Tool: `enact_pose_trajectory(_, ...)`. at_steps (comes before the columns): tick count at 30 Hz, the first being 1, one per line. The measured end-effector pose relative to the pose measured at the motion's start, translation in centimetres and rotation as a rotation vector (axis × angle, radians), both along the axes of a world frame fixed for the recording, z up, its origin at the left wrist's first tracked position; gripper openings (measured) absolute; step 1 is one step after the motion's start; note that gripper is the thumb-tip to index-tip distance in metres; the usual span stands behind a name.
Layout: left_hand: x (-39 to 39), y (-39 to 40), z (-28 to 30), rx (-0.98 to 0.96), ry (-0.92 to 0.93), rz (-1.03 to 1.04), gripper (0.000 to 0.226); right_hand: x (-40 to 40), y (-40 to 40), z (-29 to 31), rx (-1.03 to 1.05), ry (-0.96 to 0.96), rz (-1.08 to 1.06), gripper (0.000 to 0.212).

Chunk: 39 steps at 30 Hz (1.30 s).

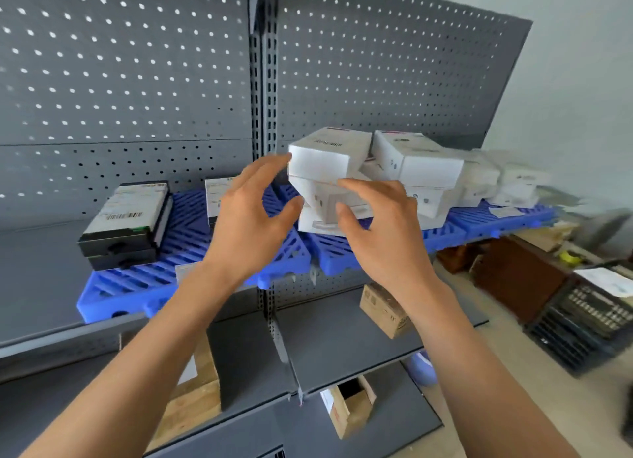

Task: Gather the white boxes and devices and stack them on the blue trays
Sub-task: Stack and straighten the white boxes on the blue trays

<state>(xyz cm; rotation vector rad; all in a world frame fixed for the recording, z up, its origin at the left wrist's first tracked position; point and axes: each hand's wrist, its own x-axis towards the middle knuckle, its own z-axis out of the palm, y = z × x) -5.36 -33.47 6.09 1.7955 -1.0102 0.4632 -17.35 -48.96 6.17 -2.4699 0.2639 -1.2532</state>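
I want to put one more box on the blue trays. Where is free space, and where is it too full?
Free: the left blue tray, between the black device and the left hand, plus its front edge. Crowded: the right blue tray, where stacked white boxes run from the right hand to the far end.

We see white boxes (376,173) stacked on the right tray (479,221), 2 devices (126,221) stacked on the left tray (137,286).
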Motion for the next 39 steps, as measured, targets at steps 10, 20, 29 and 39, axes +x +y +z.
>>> enact_pose_trajectory(10, 0.0, -5.2, -0.5, 0.040, 0.208, -0.025, 0.093, -0.6, -5.0, -0.4, -0.001, 0.066, 0.008, 0.036)
enact_pose_trajectory(20, 0.0, -6.5, -1.3, -0.066, 0.380, -0.029, 0.091, 0.6, -6.8, -1.1, 0.006, 0.083, 0.094, 0.035)
enact_pose_trajectory(29, -1.0, -7.3, -2.1, -0.177, 0.339, 0.062, 0.063, 1.3, -7.1, -1.7, 0.106, 0.099, 0.127, 0.040)
enact_pose_trajectory(39, -2.0, -8.0, -3.0, -0.262, 0.261, 0.107, 0.053, 1.6, -7.9, -1.7, 0.137, 0.144, 0.156, 0.053)
